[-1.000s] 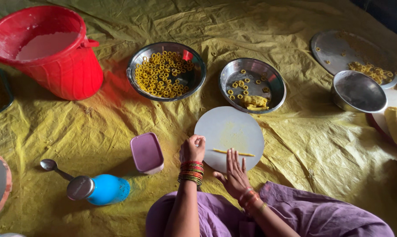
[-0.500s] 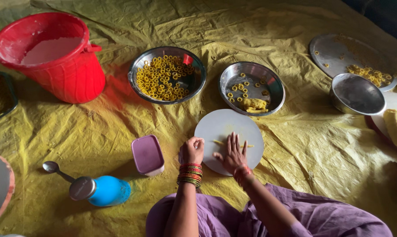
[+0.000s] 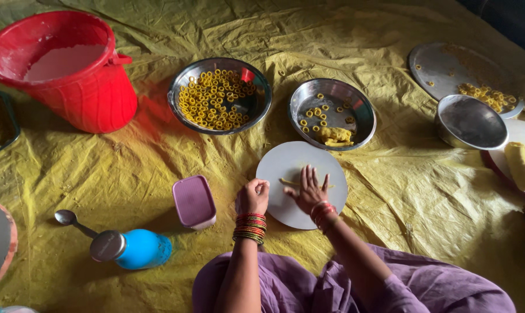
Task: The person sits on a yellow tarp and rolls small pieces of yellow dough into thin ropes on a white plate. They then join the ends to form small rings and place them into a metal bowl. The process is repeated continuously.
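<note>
A crumpled yellow tarpaulin covers the floor and carries everything. On it sit a red bucket holding white powder, a steel bowl of yellow dough rings, a second steel bowl with a few rings and a dough lump, a purple lidded box and a blue bottle lying on its side.

The right hand lies palm down on the round white board, fingers spread flat and open, pressing on a thin strip of yellow dough. The strip lies across the board, its long axis running left to right, its ends peeping out on either side of the hand. The left hand rests at the board's left edge, fingers curled into a loose fist; whether it grips anything cannot be told.
</note>
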